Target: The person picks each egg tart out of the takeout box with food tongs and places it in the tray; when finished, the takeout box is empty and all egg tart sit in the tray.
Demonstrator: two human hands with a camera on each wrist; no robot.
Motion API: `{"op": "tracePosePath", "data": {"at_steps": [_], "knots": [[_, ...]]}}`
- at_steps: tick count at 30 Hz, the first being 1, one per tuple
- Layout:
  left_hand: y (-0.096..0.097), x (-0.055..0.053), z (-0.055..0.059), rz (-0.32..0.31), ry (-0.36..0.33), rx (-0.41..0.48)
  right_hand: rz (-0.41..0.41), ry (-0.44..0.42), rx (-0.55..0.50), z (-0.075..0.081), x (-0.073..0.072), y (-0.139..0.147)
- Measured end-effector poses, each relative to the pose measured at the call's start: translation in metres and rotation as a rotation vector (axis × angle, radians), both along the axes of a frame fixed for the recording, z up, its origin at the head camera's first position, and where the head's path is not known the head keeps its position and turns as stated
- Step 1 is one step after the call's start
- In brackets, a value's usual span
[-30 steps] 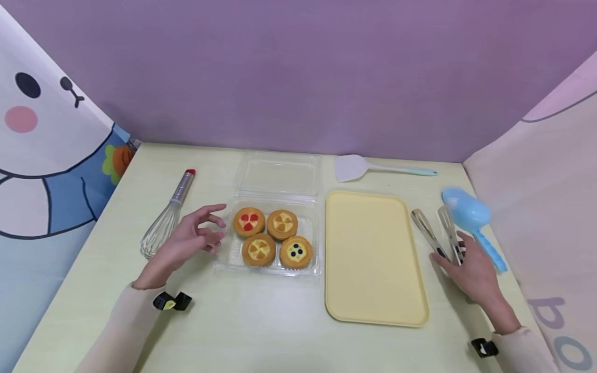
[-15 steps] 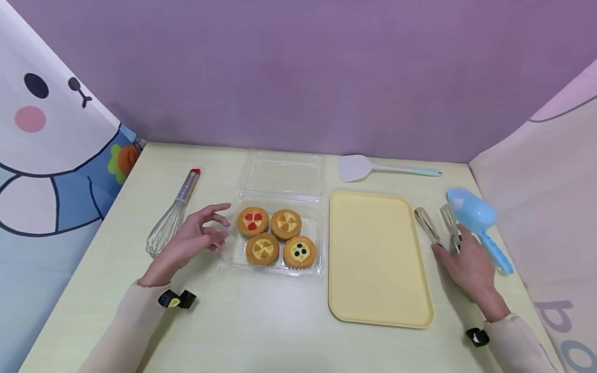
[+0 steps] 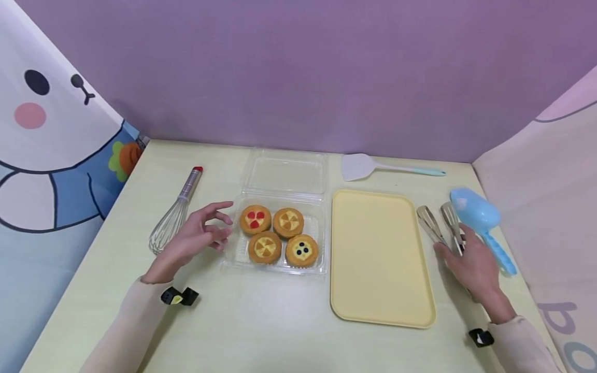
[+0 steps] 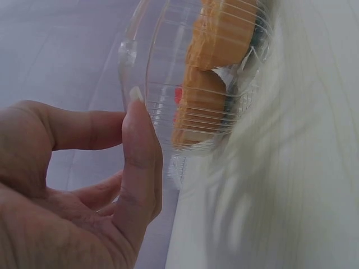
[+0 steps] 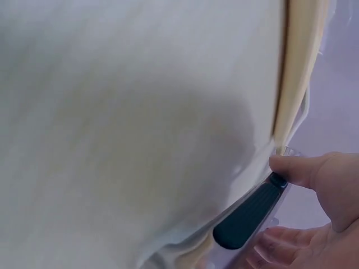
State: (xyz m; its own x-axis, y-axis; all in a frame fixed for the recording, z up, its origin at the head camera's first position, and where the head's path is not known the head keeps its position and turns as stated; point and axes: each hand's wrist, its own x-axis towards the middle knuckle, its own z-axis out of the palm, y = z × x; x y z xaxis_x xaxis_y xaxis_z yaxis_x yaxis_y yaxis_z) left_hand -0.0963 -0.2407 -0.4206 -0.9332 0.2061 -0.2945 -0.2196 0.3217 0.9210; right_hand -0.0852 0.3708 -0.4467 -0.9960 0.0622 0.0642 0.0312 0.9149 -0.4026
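My left hand (image 3: 188,241) hovers just left of the clear plastic box (image 3: 242,254), its fingers loosely bent and holding nothing. In the left wrist view its fingertips overlap the box's rim; contact cannot be told. Several tarts sit inside: one with red pieces (image 3: 255,219), two with orange wedges (image 3: 288,223), one with dark berries (image 3: 302,250). My right hand (image 3: 475,264) grips metal tongs (image 3: 454,224) with thumb on one side and fingers on the other. The tongs' jaws are spread apart and point away; a dark grip pad (image 5: 247,216) shows in the right wrist view.
The box's lid (image 3: 285,173) is folded back. A yellow tray (image 3: 380,259) lies between box and tongs. A whisk (image 3: 177,217) lies left, a white spatula (image 3: 359,167) behind the tray, a blue scoop (image 3: 478,212) right of the tongs. A purple wall (image 3: 298,77) stands behind the table.
The head view has shifted slightly. My right hand has slid a little forward along the tongs. My left hand stays beside the box, and the tongs remain in place.
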Motion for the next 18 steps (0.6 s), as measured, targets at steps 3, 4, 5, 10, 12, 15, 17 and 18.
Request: {"op": "tracePosePath", "data": {"at_steps": [3,4,5,10,12,15,17,18], "knots": [[0.0,0.0,0.0,0.002,0.0,0.005,0.023,0.033,-0.003,0.004,0.0,-0.002],[0.0,0.0,0.0,0.002,-0.001,0.007,0.029,0.043,-0.007,0.005,-0.001,-0.004],[0.0,0.0,0.0,0.003,0.0,0.007,0.036,0.052,-0.011,0.007,-0.001,-0.006],[0.0,0.001,0.0,0.001,0.001,0.001,0.08,0.101,-0.013,0.018,-0.003,-0.019],[0.0,0.001,0.0,0.001,0.002,0.001,0.105,0.113,-0.01,0.021,-0.004,-0.025],[0.001,0.002,0.0,0.001,0.004,0.001,0.147,0.121,-0.023,0.026,-0.005,-0.034],[0.001,0.002,0.0,0.0,0.006,0.002,0.181,0.126,-0.039,0.028,-0.006,-0.042],[0.001,0.002,0.0,0.0,0.006,0.003,0.196,0.127,-0.047,0.03,-0.006,-0.046]]}}
